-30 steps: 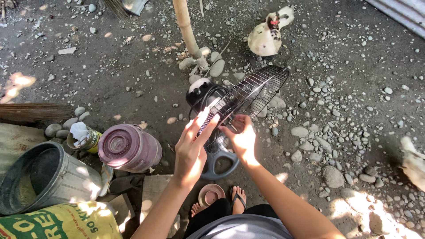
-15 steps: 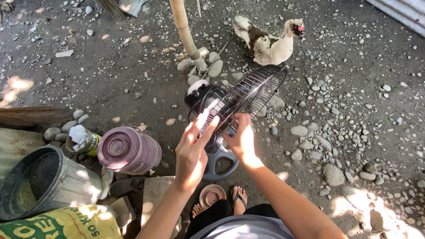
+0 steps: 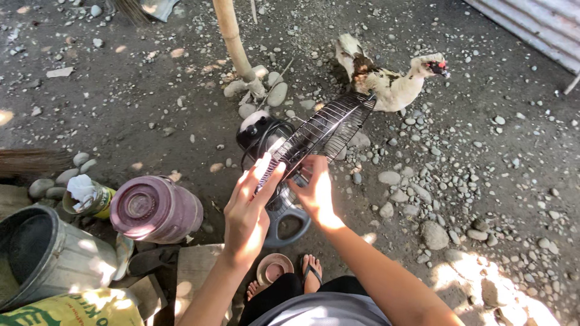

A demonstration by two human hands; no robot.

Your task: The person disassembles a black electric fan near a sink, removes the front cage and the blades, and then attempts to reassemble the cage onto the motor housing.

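gravel and bare dirt cover the ground, strewn with pebbles. both hands meet at a black wire fan grille (image 3: 326, 136), tilted above the fan's body (image 3: 260, 134) and round grey base (image 3: 287, 220). the left hand (image 3: 248, 211) lies flat, fingers spread on the grille's near edge; the right hand (image 3: 317, 193) grips the wires beside it. a duck (image 3: 389, 81) stands just beyond. to the left sit a maroon jug (image 3: 154, 208) and a metal bucket (image 3: 57, 256).

White-and-brown duck (image 3: 386, 81) stands on gravel beyond a bamboo post (image 3: 232, 39). At my left: maroon jug (image 3: 154, 209), grey metal bucket (image 3: 45, 256), yellow sack (image 3: 78, 311), small can (image 3: 90, 198).
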